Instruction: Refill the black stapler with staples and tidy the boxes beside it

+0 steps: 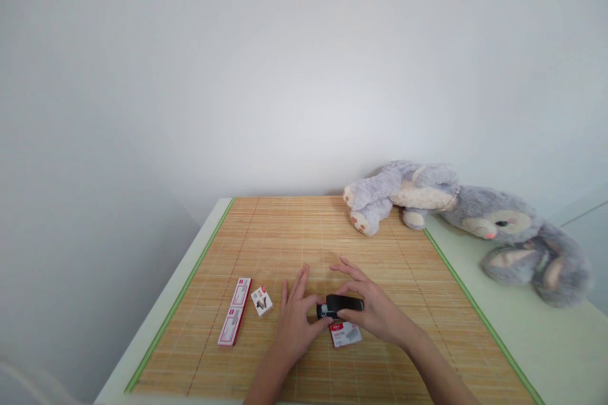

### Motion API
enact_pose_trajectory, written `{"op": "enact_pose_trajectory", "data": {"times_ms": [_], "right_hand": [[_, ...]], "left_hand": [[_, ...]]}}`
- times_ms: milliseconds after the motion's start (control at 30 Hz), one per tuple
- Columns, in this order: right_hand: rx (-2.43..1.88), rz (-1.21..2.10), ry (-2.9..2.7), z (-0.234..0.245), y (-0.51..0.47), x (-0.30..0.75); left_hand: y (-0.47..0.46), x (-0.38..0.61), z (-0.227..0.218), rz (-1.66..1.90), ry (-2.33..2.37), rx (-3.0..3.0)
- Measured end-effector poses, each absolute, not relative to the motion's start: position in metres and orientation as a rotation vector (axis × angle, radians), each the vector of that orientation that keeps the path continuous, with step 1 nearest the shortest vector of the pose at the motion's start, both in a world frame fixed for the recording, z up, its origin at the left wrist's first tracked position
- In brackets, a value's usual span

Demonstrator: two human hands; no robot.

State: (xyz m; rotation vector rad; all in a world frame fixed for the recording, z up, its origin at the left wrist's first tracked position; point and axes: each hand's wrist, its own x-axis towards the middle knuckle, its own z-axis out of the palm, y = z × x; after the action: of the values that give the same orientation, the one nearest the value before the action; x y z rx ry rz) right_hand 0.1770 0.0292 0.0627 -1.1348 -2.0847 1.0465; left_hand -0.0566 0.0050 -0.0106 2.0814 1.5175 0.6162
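Observation:
A black stapler point(346, 304) is held between my two hands, its top arm apart from the base at the left end. My right hand point(375, 307) grips its right part between thumb and fingers, with other fingers stretched out beyond. My left hand point(295, 323) has thumb and index finger at the stapler's left end, pinching it, while its other fingers point away from me. Just below the stapler lies a small red and white staple box point(346, 335), its upper edge partly covered by the stapler and my right hand.
Left of my hands lie a small white box with a dark picture point(261, 302) and a long red and white box point(235, 313). A bamboo mat point(285, 228) with green edging covers much of the white table point(565, 342). A grey plush rabbit point(427, 193) lies at the back right.

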Motion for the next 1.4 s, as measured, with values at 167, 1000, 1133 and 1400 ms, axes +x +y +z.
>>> {"op": "enact_pose_trajectory", "data": {"times_ms": [167,1000,1133,1400], "right_hand": [[-1.136,1.000,-2.148,0.047,0.030,0.163],[-1.652,0.989,-1.684,-0.003,0.026,0.196],[-1.531,1.224,-1.511,-0.013,0.014,0.193],[-1.413,1.403,-1.340,-0.020,-0.008,0.173]], "left_hand": [[0.006,-0.057,-0.014,0.622,1.530,2.105],[-0.012,-0.045,0.005,0.543,1.661,2.014],[-0.010,-0.051,0.008,0.478,1.502,2.078],[-0.013,-0.036,0.008,0.483,1.436,2.096]]}}
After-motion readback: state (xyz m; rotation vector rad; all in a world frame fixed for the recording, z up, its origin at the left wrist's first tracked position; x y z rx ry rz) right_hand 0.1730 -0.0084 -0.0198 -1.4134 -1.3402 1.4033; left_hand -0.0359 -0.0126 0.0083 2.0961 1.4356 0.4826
